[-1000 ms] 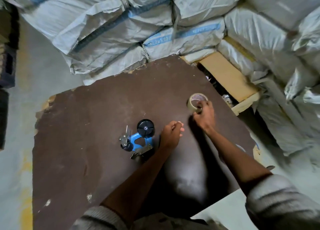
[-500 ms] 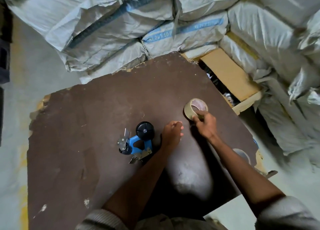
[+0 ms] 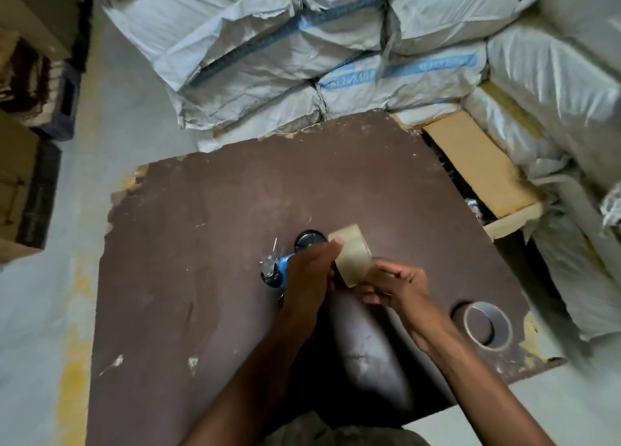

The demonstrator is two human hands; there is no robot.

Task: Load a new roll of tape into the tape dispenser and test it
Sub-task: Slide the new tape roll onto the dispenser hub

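Note:
A beige roll of tape [image 3: 351, 259] is held on edge above the brown board [image 3: 201, 237], between both hands. My left hand [image 3: 311, 271] grips its left side and my right hand [image 3: 396, 286] holds its lower right side. The blue and black tape dispenser [image 3: 280, 266] lies on the board just left of and partly behind my left hand; its black hub [image 3: 307, 239] shows above the hand and its metal blade end points left.
A second, grey tape ring [image 3: 487, 324] lies flat near the board's right corner. Stacked white sacks [image 3: 336, 59] crowd the far and right sides. A cardboard box [image 3: 477, 167] sits at the right edge, more boxes [image 3: 16, 183] at the left.
My right hand lifted the tape roll off the board and brought it left toward me. My left hand rose and took hold of the roll above the dispenser. The view shifted, revealing the grey ring.

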